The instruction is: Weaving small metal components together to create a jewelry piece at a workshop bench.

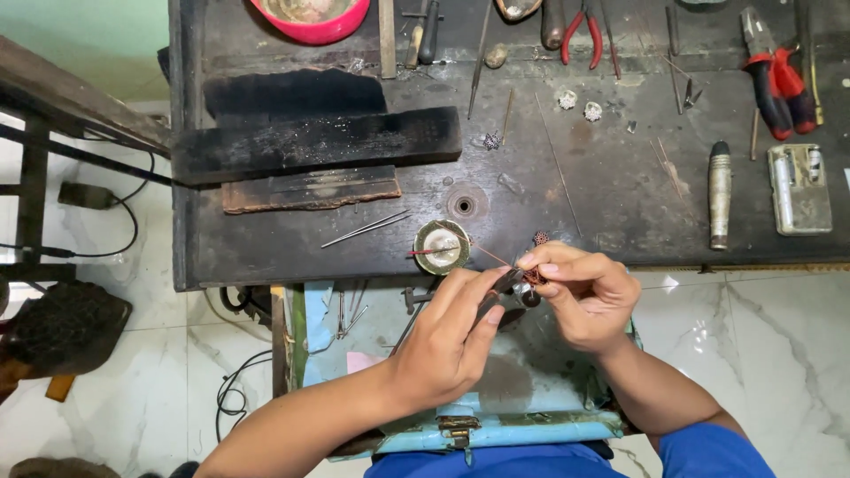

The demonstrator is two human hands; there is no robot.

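Blue sleeve at the near edge, right arm rising from it; a light blue drawer tray with a brass clasp lies under both forearms.

Right hand: thumb and forefinger pressed together, pinching a small dark reddish bead-like piece just off the near edge of the workbench; remaining fingers curled. A thin copper wire runs from the piece toward the far left.

Left hand: fingers closed around a dark slim tool, its tip meeting the piece; exact grip partly hidden.

Just beyond the fingers, on the bench: round metal dish, with a red-tipped pin lying across it; second small patterned bead to its right; two steel needles to its left.

Farther: charred black block at left, brown slab near it.

Far edge: pink bowl, red-handled pliers, two small silvery filigree balls.

Right: red-and-black pliers, grey cylindrical handle, small grey box.

Floor: white marble, black cables at left.
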